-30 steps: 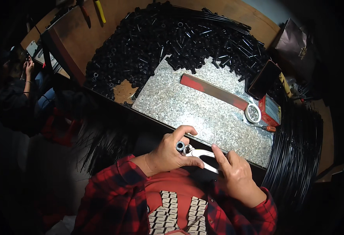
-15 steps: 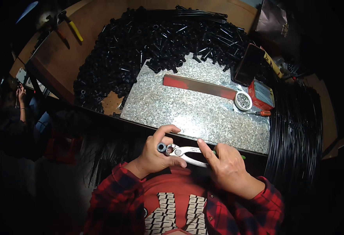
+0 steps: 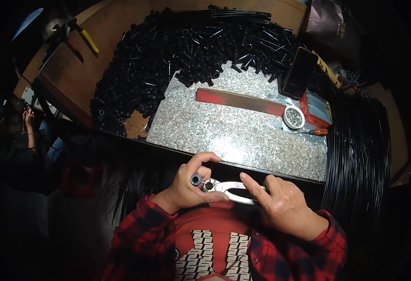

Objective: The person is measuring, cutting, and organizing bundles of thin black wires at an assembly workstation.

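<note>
My left hand [image 3: 181,186] is closed around a small black tubular part [image 3: 195,180], its hollow round end facing up. In my right hand [image 3: 285,202] is a pair of pincers [image 3: 237,191] with silver jaws and green handles, mostly covered by the palm. The right index finger stretches out along the tool. The pincer jaws sit beside the tube, at a dark round piece [image 3: 209,186] next to my left fingers; how tightly they grip it I cannot tell. Both hands are just in front of the speckled stone slab [image 3: 182,122].
A heap of black tubular parts [image 3: 144,70] covers the back and left. On the slab lie a red-and-brown bar [image 3: 238,102] and a white cup of small metal pieces [image 3: 293,117]. Beside them are a red box [image 3: 315,110], a screwdriver [image 3: 319,132], a phone [image 3: 300,74] and black rods [image 3: 355,154].
The view has shifted slightly. A dark round piece now shows at the pincer jaws, and the tube has turned a little. Both hands keep their holds.
</note>
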### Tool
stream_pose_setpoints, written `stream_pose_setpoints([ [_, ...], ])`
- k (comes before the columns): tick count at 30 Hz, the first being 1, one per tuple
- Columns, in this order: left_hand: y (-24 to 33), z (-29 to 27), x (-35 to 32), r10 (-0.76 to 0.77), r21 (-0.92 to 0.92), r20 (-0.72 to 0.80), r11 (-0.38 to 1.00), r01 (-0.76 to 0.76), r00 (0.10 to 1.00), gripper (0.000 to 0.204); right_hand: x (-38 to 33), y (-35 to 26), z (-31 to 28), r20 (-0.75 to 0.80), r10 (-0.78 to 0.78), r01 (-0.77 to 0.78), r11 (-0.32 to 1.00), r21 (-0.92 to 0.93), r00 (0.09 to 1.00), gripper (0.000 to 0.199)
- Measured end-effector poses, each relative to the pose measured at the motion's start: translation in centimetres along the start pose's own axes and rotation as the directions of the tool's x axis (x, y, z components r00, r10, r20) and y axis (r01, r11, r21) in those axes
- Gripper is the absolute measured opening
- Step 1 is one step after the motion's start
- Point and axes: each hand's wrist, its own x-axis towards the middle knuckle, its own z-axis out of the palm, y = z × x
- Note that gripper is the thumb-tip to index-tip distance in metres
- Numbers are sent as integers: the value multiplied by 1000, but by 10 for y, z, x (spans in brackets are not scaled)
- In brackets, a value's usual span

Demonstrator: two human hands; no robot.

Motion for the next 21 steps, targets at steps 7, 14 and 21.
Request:
stream_pose_setpoints([
  [7, 4, 2, -2, 16, 15, -16, 1000, -16, 1000, 62, 0, -10, 15, 5, 26, -26, 999, -27, 1000, 64],
  [14, -1, -6, -3, -7, -202, -71, 979, -8, 997, 65, 11, 2, 26, 207, 39, -130, 886, 445, 978, 79],
  [21, 8, -67, -7, 123, -401, -510, 842, -362, 851, 60, 3, 56, 48, 49, 277, -281, 952, 122, 960, 67],
])
